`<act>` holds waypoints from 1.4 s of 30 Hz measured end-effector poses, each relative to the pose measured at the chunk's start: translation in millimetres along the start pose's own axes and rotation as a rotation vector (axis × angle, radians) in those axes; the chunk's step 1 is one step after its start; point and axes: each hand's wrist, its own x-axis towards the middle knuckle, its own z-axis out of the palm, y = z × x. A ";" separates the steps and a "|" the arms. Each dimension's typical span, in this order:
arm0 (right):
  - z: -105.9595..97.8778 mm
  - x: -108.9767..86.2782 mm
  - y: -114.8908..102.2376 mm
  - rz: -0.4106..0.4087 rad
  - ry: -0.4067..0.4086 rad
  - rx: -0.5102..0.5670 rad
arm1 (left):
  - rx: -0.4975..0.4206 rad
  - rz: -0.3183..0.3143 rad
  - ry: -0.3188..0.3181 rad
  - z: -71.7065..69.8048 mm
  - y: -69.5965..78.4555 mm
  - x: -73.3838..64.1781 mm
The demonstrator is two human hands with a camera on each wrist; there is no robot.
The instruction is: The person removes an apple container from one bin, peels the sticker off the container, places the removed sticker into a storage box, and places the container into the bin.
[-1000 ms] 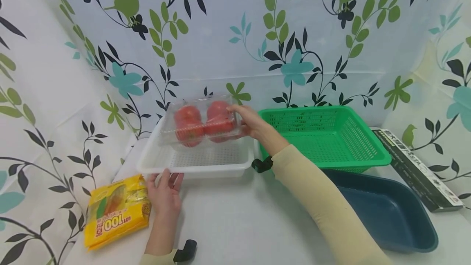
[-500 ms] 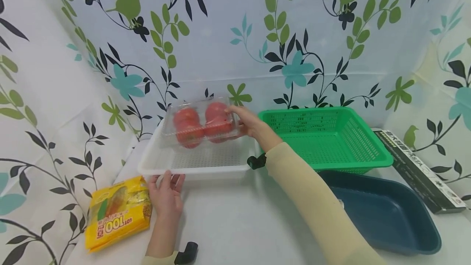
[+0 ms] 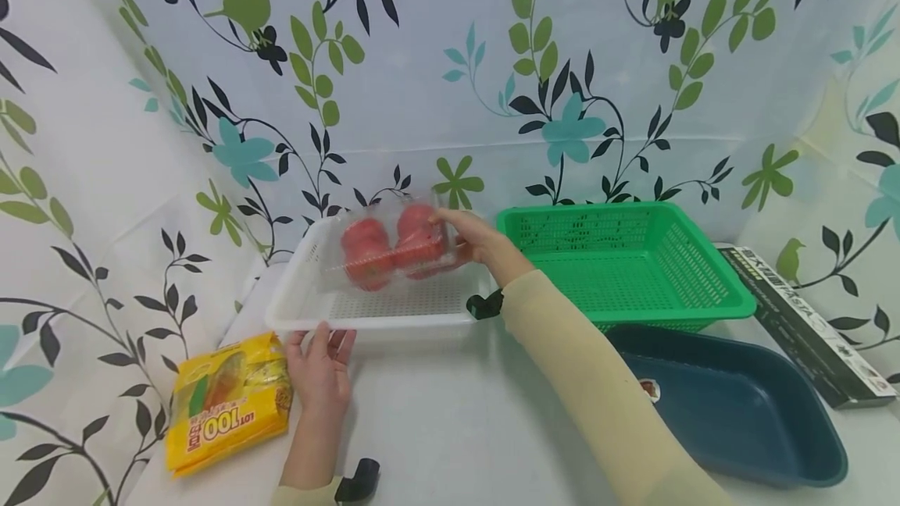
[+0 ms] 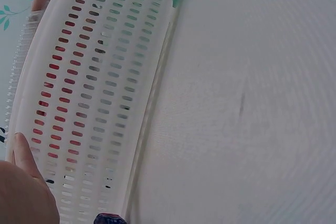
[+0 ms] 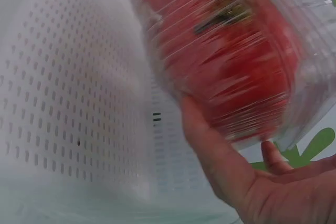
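Observation:
My right hand (image 3: 485, 244) grips the right end of a clear plastic pack of tomatoes (image 3: 369, 256), tilted above the white basket (image 3: 408, 322). Up close in the right wrist view, the thumb lies along the underside of the ridged pack (image 5: 226, 77), with red tomatoes showing through. My left hand (image 3: 319, 373) holds the front rim of the white basket near its left corner. The left wrist view shows one finger lying against the slotted basket wall (image 4: 113, 77); the other fingertips are hidden at the rim.
A yellow snack bag (image 3: 228, 404) lies left of my left hand. Right of the white basket stands a green basket (image 3: 731, 299), with a dark blue tub (image 3: 738, 412) before it under my right forearm. A long black box (image 3: 808, 326) leans along the far right.
The right hand has lowered the tomato pack slightly into the white basket's outline, changing its tilt. The left hand stays at the rim.

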 end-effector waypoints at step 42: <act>15.7 9.2 16.5 0.102 -0.050 -0.034 | -0.011 -0.026 -0.034 -1.9 2.1 0.8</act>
